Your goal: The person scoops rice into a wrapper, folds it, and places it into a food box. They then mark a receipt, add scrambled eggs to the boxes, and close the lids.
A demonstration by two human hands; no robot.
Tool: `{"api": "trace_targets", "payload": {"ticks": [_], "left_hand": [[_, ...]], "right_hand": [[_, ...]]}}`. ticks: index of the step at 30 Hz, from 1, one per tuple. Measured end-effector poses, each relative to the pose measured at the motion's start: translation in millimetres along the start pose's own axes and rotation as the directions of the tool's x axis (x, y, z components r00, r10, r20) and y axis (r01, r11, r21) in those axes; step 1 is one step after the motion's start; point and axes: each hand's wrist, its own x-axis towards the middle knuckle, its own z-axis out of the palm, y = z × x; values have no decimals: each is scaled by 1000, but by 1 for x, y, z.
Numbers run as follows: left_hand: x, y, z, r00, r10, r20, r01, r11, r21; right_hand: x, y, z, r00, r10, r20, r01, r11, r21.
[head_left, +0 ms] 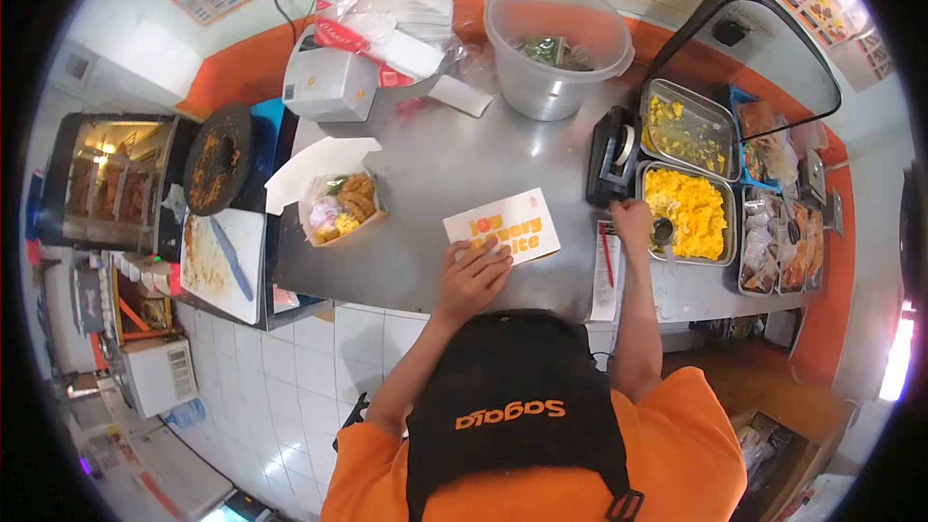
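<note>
The left hand (pixel 474 275) is lying flat with fingers spread, gripping nothing, its fingertips pressing on the near edge of a white printed box (pixel 505 224) that is resting closed on the steel counter (pixel 454 159). The right hand (pixel 633 222) is closing around the handle of a dark scoop (pixel 663 230), whose bowl is dipping into the yellow rice (pixel 694 211) just beside it. An open box of food (pixel 343 205) is sitting well to the left.
</note>
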Motion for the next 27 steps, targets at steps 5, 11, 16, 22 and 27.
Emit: {"api": "trace_targets", "payload": {"ticks": [5, 11, 16, 22, 27], "left_hand": [[-5, -6, 8, 999, -32, -34, 31, 999, -12], [-7, -3, 10, 994, -78, -76, 74, 996, -47], [-11, -7, 12, 999, -38, -13, 39, 998, 47], [-10, -8, 8, 1000, 8, 6, -8, 999, 33], [-8, -6, 7, 998, -9, 56, 10, 1000, -23]], "right_hand": [[-37, -41, -20, 957, -137, 257, 45, 942, 334], [-149, -118, -29, 685, -119, 718, -543, 573, 613], [-167, -113, 2, 654, -65, 753, -589, 581, 562], [-172, -85, 39, 834, -172, 525, -215, 774, 596], [-159, -78, 36, 848, -252, 467, 181, 965, 192]]}}
